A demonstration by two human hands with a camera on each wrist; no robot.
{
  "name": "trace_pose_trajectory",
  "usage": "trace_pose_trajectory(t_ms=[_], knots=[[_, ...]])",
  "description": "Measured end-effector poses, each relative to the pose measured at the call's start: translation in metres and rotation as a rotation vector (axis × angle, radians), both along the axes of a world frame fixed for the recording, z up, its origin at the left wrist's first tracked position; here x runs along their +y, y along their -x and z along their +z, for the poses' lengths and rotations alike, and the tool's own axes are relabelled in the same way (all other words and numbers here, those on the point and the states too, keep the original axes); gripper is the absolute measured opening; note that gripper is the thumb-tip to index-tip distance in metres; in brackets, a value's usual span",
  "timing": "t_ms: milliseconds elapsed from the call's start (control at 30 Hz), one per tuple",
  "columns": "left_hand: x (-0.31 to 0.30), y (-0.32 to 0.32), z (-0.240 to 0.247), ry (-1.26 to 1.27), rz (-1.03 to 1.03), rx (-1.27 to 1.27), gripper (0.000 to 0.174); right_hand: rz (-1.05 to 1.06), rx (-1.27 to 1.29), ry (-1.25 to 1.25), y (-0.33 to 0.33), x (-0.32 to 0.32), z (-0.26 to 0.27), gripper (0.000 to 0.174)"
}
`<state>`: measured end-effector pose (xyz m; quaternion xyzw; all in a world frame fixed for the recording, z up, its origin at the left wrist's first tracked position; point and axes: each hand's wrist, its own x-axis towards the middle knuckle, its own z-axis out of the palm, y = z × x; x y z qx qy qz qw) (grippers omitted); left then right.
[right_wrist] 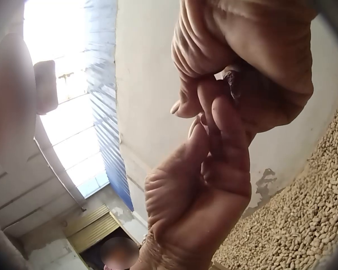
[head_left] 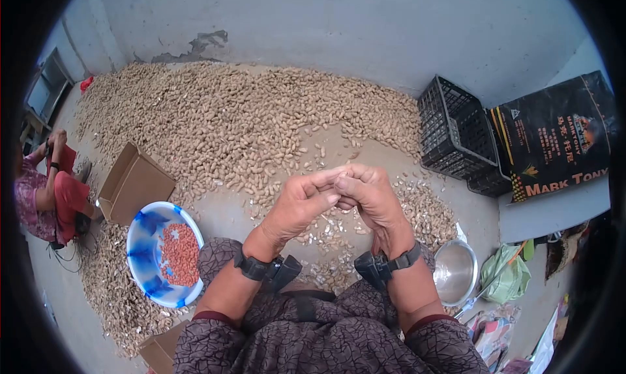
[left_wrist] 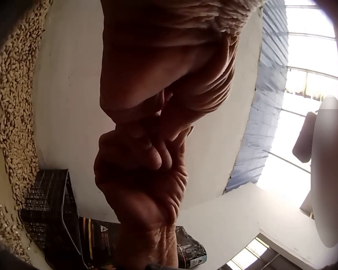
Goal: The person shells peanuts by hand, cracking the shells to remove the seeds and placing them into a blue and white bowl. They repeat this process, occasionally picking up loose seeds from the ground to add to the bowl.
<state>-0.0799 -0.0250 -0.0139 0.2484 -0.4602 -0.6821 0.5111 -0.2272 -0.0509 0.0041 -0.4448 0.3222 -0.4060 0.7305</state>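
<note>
while only head view shows basin [head_left: 140, 260], hands [head_left: 297, 203] [head_left: 373, 194] meet

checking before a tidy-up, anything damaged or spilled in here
Yes: the wall has a dark, ragged patch above the peanut heap, as if its surface peeled. Shell bits also litter the floor, though that may simply be from shelling.

right grip [head_left: 373, 194] partly hidden, seated person [head_left: 38, 208] cropped
</note>
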Motion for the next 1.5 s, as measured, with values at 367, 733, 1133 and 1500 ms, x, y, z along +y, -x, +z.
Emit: trace_pose_trajectory(t_ms=[367,733,1133,1500], knots=[[0.006,-0.005,0.000,0.086,0.028,-0.213,0.036,-0.014,0.096,0.099,0.002,0.008,0.001,0.008],[-0.001,0.002,-0.009,-0.083,0.084,-0.103,0.026,-0.094,0.221,0.135,-0.006,0.006,-0.015,0.006],[-0.002,0.015,-0.009,0.068,0.331,-0.274,0.020,-0.078,0.239,0.114,0.005,0.003,0.007,0.012],[-0.002,0.026,-0.017,0.288,0.622,-0.381,0.021,-0.185,0.085,-0.009,-0.014,0.001,-0.004,0.013]])
